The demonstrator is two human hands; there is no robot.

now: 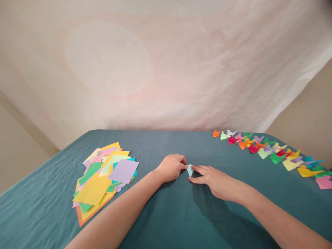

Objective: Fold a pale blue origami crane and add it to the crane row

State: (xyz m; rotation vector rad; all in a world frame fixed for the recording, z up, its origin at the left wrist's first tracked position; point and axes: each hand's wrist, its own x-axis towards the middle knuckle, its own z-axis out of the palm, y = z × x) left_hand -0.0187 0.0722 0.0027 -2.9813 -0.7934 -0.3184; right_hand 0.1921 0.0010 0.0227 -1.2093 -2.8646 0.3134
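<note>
Teal-covered table [166, 214] carries a loose heap of coloured sheets [100, 181] left, pale-blue folded paper [190, 170] mid-surface, small paper birds [277, 158] right

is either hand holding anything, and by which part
The left hand touches the pale blue paper at its left edge; the right hand, at its right side. Whether either truly grips it cannot be told.

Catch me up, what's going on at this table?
A person has both hands at a small pale blue folded paper on the dark cloth: left hand at one side, right hand at the other. A loose paper pile lies to the left; folded paper birds stand grouped to the right.
</note>
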